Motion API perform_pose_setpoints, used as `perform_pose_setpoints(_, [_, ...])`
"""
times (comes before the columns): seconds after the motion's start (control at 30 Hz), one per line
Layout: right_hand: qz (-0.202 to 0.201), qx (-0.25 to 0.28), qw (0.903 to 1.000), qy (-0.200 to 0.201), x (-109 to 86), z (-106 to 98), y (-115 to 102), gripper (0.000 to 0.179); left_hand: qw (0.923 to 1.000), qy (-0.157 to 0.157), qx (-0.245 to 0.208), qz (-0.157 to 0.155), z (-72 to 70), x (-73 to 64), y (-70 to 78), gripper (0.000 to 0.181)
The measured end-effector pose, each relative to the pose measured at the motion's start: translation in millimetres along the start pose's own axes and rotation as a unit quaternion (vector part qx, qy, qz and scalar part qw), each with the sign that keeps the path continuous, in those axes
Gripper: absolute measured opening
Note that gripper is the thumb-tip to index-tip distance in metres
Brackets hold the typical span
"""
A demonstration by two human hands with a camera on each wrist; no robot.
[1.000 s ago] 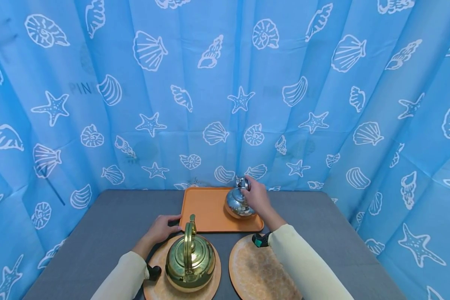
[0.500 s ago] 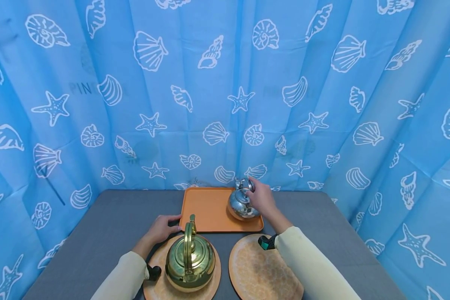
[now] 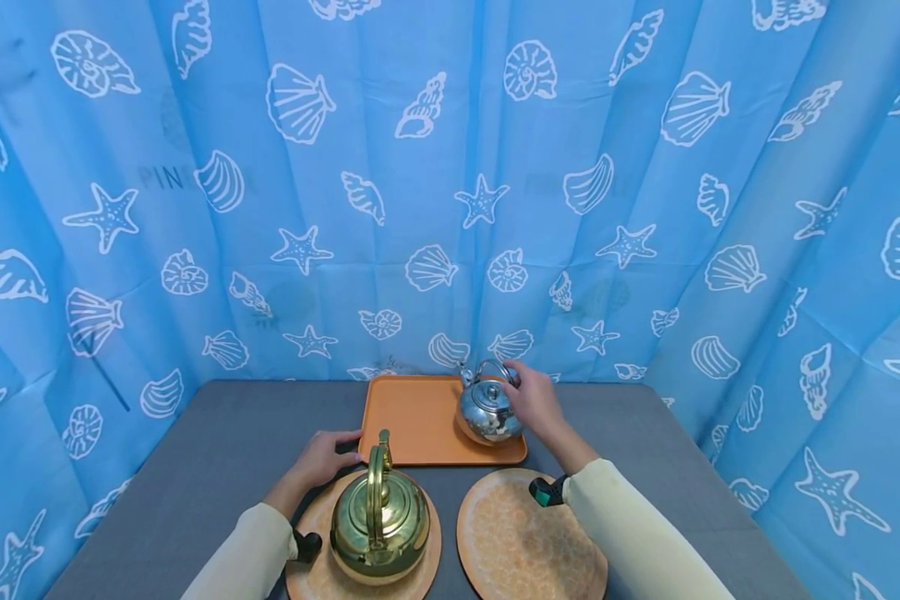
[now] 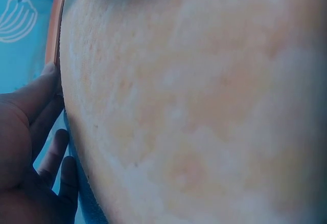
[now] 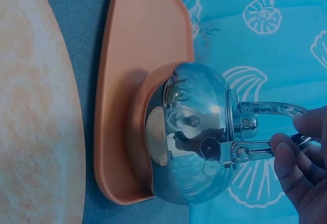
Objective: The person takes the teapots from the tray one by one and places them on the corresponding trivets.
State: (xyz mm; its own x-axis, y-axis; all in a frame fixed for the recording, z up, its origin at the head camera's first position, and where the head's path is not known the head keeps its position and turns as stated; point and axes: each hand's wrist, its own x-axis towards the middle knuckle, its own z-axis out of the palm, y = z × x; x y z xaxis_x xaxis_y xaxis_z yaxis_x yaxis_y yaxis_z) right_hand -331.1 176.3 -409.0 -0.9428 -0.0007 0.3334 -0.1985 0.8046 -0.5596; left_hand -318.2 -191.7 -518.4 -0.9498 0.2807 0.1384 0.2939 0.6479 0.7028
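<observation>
My right hand grips the arched handle of a small shiny silver kettle. Its rounded body is over the right end of an orange tray, with the spout toward the back left. In the right wrist view, thumb and fingers curl round the handle above the lidded silver kettle. My left hand touches the tray's left edge, its fingers mostly straight; the left wrist view shows a fingertip at the rim and the other fingers spread. Right of that forearm, a larger brass-coloured kettle sits upright on a round mat.
The round tan mat under the brass kettle lies at the front left. A second round mat lies at the front right, partly beneath my right forearm. A grey tabletop carries everything. Behind it hangs a blue shell-patterned curtain.
The silver kettle has shifted slightly right and nearer along the tray, and its spout and handle have turned leftward. My right hand moved with it; my left hand stays put.
</observation>
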Motion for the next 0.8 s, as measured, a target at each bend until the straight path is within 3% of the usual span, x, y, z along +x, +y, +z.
perform_pose_setpoints(0.3, [0.007, 0.010, 0.9999, -0.002, -3.5, -1.0, -0.4, 0.037, 0.9997, 0.005, 0.022, -0.005, -0.1, 0.1, 1.1, 0.043])
perform_pose_setpoints(0.8, [-0.009, 0.003, 0.9999, 0.011, -7.7, -4.2, 3.3, 0.036, 0.9998, 0.002, 0.010, -0.014, -0.9, -1.6, 3.4, 0.043])
